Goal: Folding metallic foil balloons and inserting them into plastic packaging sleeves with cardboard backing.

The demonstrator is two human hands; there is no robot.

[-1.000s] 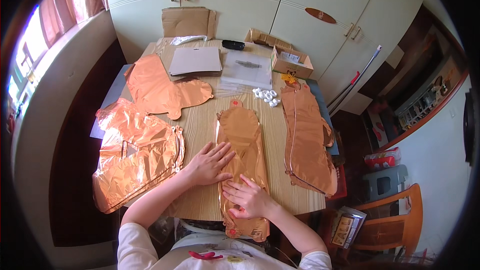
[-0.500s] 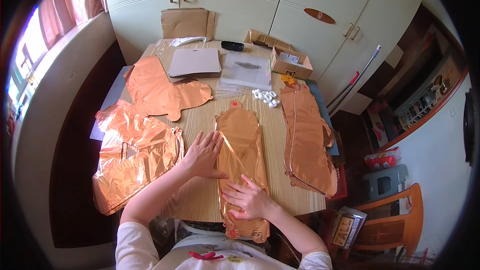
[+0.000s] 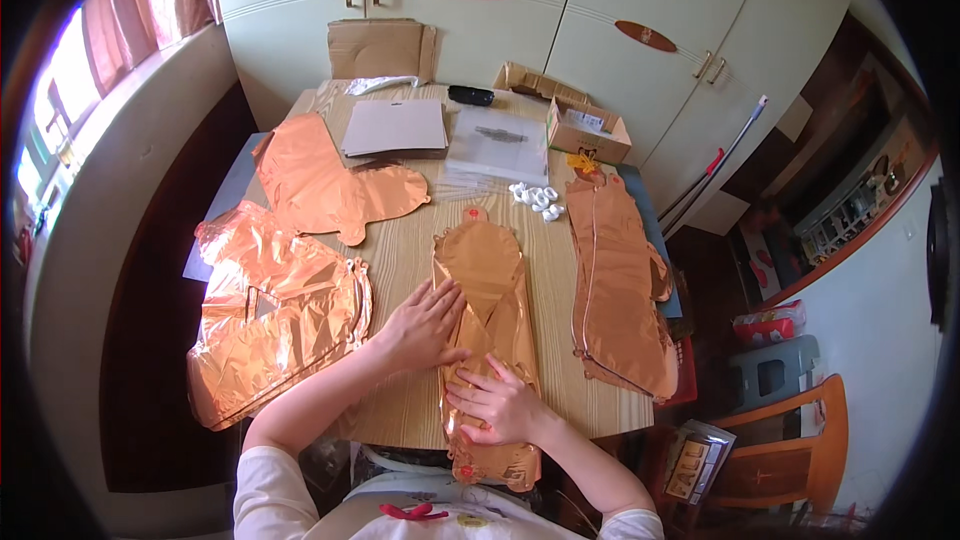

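Past the near edge of the surface hangs one end of the long copper foil, where a snag could drag it askew. Above, the right hand presses flat, fingers spread; farther up, the left hand lies across the foil's left edge, fingers nearly together, thumb apart, and uneven pressure could crease the foil.

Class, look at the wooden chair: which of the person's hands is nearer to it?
Right. The right hand lies flat on the middle foil, left of the chair; the left hand is farther left and farther forward, at the foil's left edge.
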